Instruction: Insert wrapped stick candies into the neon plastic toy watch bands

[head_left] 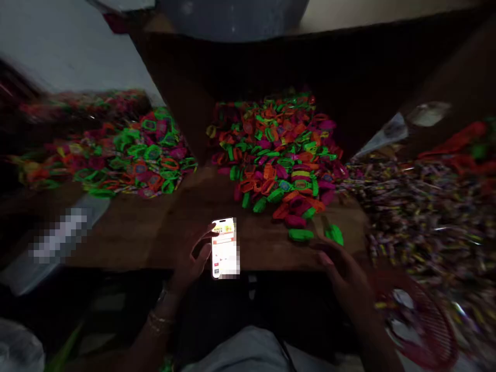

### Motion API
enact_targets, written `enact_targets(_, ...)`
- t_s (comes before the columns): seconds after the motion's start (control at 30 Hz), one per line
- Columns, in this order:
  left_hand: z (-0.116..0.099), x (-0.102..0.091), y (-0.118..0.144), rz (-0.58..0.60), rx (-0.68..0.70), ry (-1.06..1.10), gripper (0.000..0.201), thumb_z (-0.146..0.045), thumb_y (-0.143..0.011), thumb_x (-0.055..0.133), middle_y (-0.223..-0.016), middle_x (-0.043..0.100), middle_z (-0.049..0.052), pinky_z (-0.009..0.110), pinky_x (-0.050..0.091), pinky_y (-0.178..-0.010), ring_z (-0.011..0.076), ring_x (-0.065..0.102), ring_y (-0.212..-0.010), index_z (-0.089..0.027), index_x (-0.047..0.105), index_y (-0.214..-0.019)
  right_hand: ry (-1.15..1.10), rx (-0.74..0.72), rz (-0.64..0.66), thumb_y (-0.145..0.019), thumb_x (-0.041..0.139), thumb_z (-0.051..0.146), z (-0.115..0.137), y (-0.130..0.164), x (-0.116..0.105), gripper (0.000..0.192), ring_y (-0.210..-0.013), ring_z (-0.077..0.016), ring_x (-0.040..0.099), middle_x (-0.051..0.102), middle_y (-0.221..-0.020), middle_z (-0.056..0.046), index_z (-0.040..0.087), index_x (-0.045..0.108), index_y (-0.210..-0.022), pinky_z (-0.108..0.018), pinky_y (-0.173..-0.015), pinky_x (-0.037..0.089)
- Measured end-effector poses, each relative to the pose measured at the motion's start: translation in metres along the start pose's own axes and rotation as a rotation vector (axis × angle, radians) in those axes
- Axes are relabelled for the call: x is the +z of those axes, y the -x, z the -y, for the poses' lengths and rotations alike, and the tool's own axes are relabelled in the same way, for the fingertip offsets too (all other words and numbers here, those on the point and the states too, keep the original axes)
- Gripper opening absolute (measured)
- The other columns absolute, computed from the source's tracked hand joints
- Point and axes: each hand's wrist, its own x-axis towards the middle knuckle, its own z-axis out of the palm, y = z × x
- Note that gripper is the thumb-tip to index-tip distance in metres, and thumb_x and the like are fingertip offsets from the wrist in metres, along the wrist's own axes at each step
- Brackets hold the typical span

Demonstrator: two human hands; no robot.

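From here I see my left hand (196, 261) touching a flat, glowing phone (222, 253); can't tell if it's gripping. Right hand (344, 271): loosely curled, fingers apart, near rounded green pieces (301, 235) on the wooden counter (263, 245).

Passable: bare surface (263, 245) between phone (222, 253) and front green pieces (301, 235); also strip between bag (96, 209) and phone, partly blocked by left hand (197, 258). Obstacles: middle pile (279, 155) ahead, left pile (135, 155), heap (418, 217) right.
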Motion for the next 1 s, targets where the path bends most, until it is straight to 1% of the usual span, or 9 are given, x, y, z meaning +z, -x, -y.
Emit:
enact_targets(0.13, -0.016, 0.012, -0.02, 0.009, -0.012, -0.043, 0.034, -0.04, -0.093, 0.051, -0.108, 0.074, 0.006, 0.044, 0.047, -0.101, 0.0235, 0.067, -0.103, -0.024, 0.064, -0.12, 0.006, 0.036, -0.114, -0.08, 0.062, 0.045, -0.012, -0.006, -0.007, 0.035, -0.097, -0.0251, 0.071, 0.076, -0.105, -0.009, 0.022, 0.068, -0.106, -0.037, -0.084, 0.057)
enact_targets(0.23, -0.037, 0.032, -0.05, -0.03, 0.049, -0.029, 0.027, -0.037, -0.092, 0.052, -0.103, 0.075, 0.005, 0.039, 0.051, -0.094, 0.0217, 0.068, -0.101, -0.023, 0.069, -0.108, -0.007, 0.019, -0.183, -0.078, 0.063, 0.046, -0.011, -0.013, -0.017, 0.036, -0.097, -0.0254, 0.071, 0.076, -0.104, -0.009, 0.022, 0.067, -0.106, -0.04, -0.087, 0.055)
enact_targets(0.33, -0.057, 0.059, -0.088, 0.111, 0.057, -0.109, 0.024, -0.035, -0.092, 0.054, -0.098, 0.075, 0.005, 0.034, 0.054, -0.086, 0.0205, 0.07, -0.091, -0.022, 0.07, -0.104, -0.008, -0.012, -0.223, -0.08, 0.062, 0.044, -0.008, -0.016, -0.028, 0.034, -0.095, -0.0242, 0.071, 0.075, -0.103, -0.009, 0.023, 0.066, -0.106, -0.04, -0.086, 0.056)
enact_targets(0.43, -0.068, 0.086, -0.12, 0.292, 0.001, -0.309, 0.031, -0.03, -0.087, 0.063, -0.108, 0.073, 0.01, 0.036, 0.052, -0.087, 0.0254, 0.068, -0.099, -0.018, 0.064, -0.116, 0.046, -0.034, -0.244, -0.081, 0.061, 0.044, -0.014, -0.016, -0.036, 0.033, -0.09, -0.0234, 0.072, 0.076, -0.099, -0.009, 0.021, 0.065, -0.104, -0.038, -0.079, 0.058)
enact_targets(0.53, -0.068, 0.105, -0.135, 0.356, -0.012, -0.377, 0.036, -0.02, -0.082, 0.067, -0.11, 0.071, 0.017, 0.04, 0.051, -0.087, 0.0306, 0.067, -0.103, -0.012, 0.062, -0.117, 0.221, -0.07, -0.206, -0.084, 0.052, 0.044, -0.03, -0.026, -0.04, 0.033, -0.084, -0.0225, 0.073, 0.076, -0.097, -0.011, 0.018, 0.066, -0.1, -0.036, -0.074, 0.059)
enact_targets(0.63, -0.067, 0.111, -0.133, 0.343, 0.006, -0.347, 0.035, -0.014, -0.08, 0.066, -0.109, 0.071, 0.017, 0.041, 0.051, -0.089, 0.0308, 0.066, -0.103, -0.01, 0.063, -0.115, 0.422, -0.068, -0.195, -0.085, 0.045, 0.036, -0.043, -0.059, -0.047, 0.033, -0.082, -0.023, 0.073, 0.076, -0.097, -0.014, 0.015, 0.067, -0.097, -0.036, -0.072, 0.058)
enact_targets(0.77, -0.073, 0.098, -0.115, 0.284, 0.053, -0.264, 0.032, -0.019, -0.085, 0.062, -0.117, 0.069, 0.012, 0.041, 0.049, -0.096, 0.0265, 0.063, -0.11, -0.017, 0.064, -0.116, 0.613, -0.04, -0.205, -0.086, 0.044, 0.02, -0.039, -0.126, -0.056, 0.031, -0.091, -0.0255, 0.07, 0.075, -0.1, -0.016, 0.012, 0.069, -0.102, -0.039, -0.082, 0.055)
enact_targets(0.9, -0.084, 0.081, -0.083, 0.251, 0.199, 0.003, 0.021, -0.024, -0.084, 0.065, -0.099, 0.068, 0.005, 0.035, 0.054, -0.084, 0.0205, 0.066, -0.092, -0.023, 0.071, -0.104, 0.798, -0.072, -0.046, -0.089, 0.058, 0.019, -0.023, -0.172, -0.045, 0.02, -0.104, -0.0233, 0.066, 0.071, -0.109, -0.014, 0.012, 0.069, -0.104, -0.038, -0.093, 0.05)
enact_targets(1.0, -0.09, 0.075, -0.061, 0.095, 0.161, 0.145, 0.012, -0.027, -0.078, 0.071, -0.107, 0.064, 0.006, 0.036, 0.053, -0.087, 0.021, 0.064, -0.099, -0.023, 0.072, -0.09, 0.902, -0.079, 0.065, -0.091, 0.064, 0.03, -0.015, -0.184, -0.032, 0.022, -0.102, -0.0203, 0.065, 0.068, -0.11, -0.008, 0.014, 0.066, -0.106, -0.041, -0.091, 0.052)
